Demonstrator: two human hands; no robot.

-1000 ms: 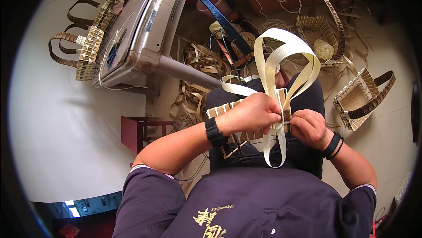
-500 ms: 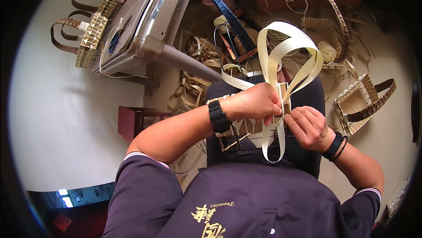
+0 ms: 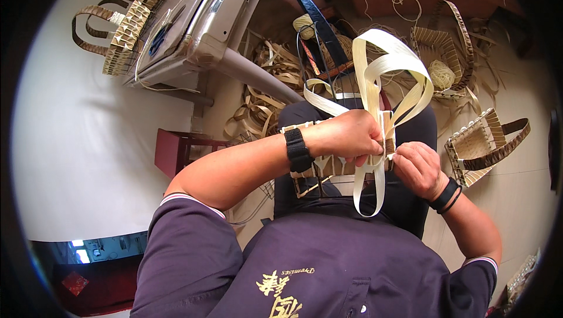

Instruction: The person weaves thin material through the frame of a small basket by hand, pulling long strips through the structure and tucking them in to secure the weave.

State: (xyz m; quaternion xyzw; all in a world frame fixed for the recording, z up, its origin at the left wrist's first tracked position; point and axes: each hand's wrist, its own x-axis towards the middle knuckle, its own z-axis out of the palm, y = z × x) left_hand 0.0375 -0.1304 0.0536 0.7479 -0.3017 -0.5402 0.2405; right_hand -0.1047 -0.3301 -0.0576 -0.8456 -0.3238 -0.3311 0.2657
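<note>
Pale flat weaving strips (image 3: pixel 392 66), cream-coloured and glossy, rising from the lap in tall loops, arching over at the top and dropping back down. One long loop of the same strip hanging below, over dark trousers. Beneath, a partly woven band (image 3: pixel 328 165) of tan strips, lying roughly level across the thighs, its right end meeting the base of the loops, its open frame dangling at the left.

The pale, flat, smooth cane-like strips (image 3: pixel 392 66) had a faint sheen; the half-woven tan panel (image 3: pixel 328 165) of the same stuff looked ridged. The black wrist strap (image 3: pixel 297 149) seemed matt rubber. The silver-grey appliance casing (image 3: pixel 199 19) shone like glossy plastic or metal. The dark purple shirt (image 3: pixel 328 271) was soft matt cloth.
</note>
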